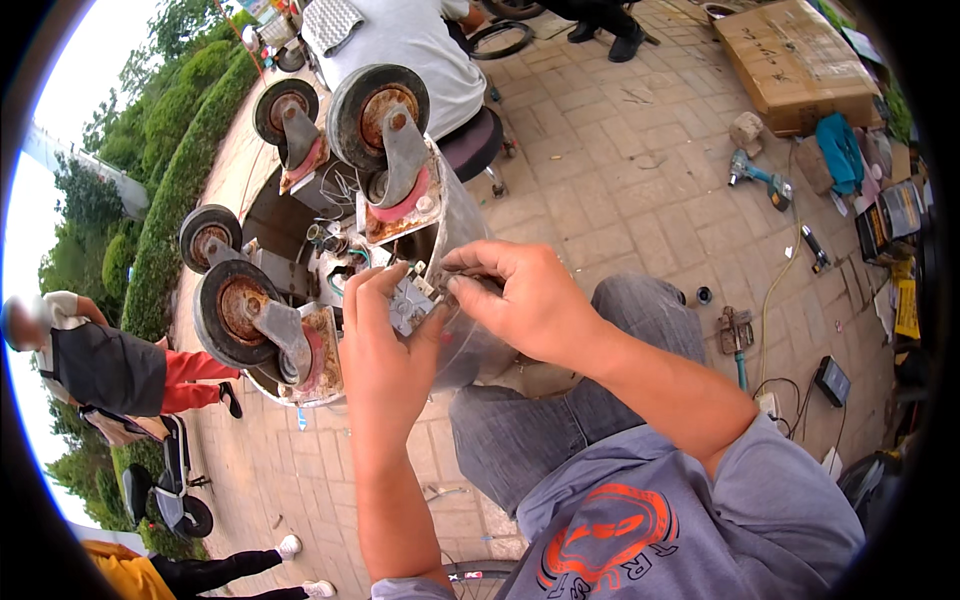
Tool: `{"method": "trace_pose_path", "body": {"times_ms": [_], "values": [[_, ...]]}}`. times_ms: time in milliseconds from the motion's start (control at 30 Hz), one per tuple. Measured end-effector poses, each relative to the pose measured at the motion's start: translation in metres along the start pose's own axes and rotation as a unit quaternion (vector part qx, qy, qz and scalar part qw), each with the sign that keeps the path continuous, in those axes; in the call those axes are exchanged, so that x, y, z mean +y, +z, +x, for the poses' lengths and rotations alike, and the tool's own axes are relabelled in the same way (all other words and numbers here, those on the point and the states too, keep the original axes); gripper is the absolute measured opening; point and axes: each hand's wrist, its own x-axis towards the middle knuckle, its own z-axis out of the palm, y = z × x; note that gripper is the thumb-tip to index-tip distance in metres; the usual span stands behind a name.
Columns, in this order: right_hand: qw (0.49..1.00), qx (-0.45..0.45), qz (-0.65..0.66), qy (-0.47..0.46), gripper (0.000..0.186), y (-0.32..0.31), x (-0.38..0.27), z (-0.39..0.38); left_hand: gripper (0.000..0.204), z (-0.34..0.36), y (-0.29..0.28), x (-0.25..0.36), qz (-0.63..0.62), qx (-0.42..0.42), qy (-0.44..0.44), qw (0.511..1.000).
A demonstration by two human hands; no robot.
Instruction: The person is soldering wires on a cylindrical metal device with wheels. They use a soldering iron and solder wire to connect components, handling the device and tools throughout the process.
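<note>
Mid-frame, the left hand (385, 335) pinches a small grey electrical module (410, 303) steady against the overturned wheeled machine (330, 250) — castors up, so its wiring (345, 262) is reachable — while the right hand (520, 300) has its fingertips pressed together on the module's edge.

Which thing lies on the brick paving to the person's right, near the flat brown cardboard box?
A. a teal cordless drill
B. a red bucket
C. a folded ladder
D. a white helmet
A: a teal cordless drill lies on the paving just below the brown cardboard box; no bucket, ladder or helmet shows there.
</note>
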Motion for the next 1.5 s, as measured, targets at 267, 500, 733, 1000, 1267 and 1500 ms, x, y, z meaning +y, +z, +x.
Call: {"method": "trace_pose_path", "body": {"times_ms": [267, 500, 733, 1000, 1267, 1500], "values": [[0.999, 0.0, -0.045, 0.006, 0.014, 0.006, -0.009, -0.001, 0.047, -0.004, 0.007, -0.006, 0.014, 0.041, 0.025, 0.999], [0.996, 0.015, -0.077, -0.04, 0.014, 0.009, -0.004, 0.001, 0.046, -0.007, 0.009, -0.005, 0.02, 0.053, 0.032, 0.998], [0.994, 0.021, -0.086, -0.062, 0.013, 0.009, -0.005, 0.0, 0.047, -0.008, 0.012, -0.007, 0.038, 0.06, 0.048, 0.996], [0.99, 0.041, -0.099, -0.095, 0.012, 0.013, 0.001, -0.002, 0.046, -0.007, 0.011, -0.007, 0.04, 0.062, 0.048, 0.996], [0.997, 0.022, -0.07, -0.028, 0.012, 0.012, 0.0, -0.005, 0.044, -0.008, 0.01, -0.006, 0.032, 0.06, 0.038, 0.997], [0.996, 0.05, -0.067, -0.039, 0.009, 0.011, -0.002, -0.004, 0.045, -0.008, 0.011, -0.006, 0.031, 0.067, 0.047, 0.996]]}}
